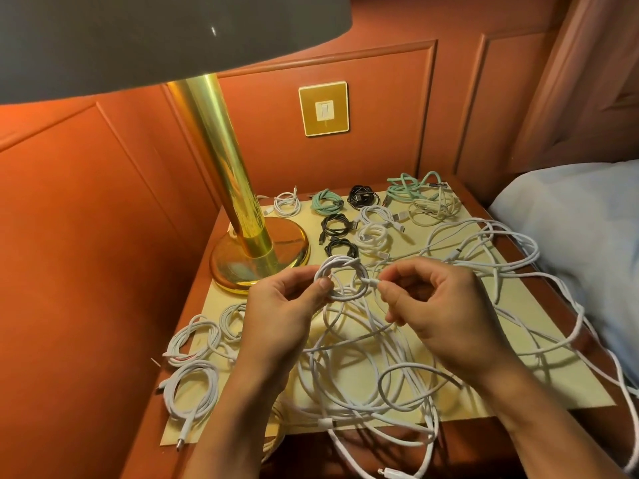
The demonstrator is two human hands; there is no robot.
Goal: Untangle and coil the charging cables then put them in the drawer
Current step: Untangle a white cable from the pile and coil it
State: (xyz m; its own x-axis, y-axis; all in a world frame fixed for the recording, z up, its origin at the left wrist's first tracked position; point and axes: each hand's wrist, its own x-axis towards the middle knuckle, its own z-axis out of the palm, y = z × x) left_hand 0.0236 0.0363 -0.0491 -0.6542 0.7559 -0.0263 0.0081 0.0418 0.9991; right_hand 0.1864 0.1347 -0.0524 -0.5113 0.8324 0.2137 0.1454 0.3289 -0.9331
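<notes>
While finished white coils [193, 337] lie along the left edge of the table [200, 292] near the brass lamp base [259, 257], the left grip [283, 305] is clamped on the near-left rim of a small white coil [342, 276] held above the table. Its free tail runs rightward to the right grip [432, 305], whose thumb and forefinger pinch it just beside the coil, so that hand looks nearer for tucking it in. Below and rightward sprawls the loose tangle [380, 357], spilling over the front edge and toward the bed [570, 209]. No drawer shows.
</notes>
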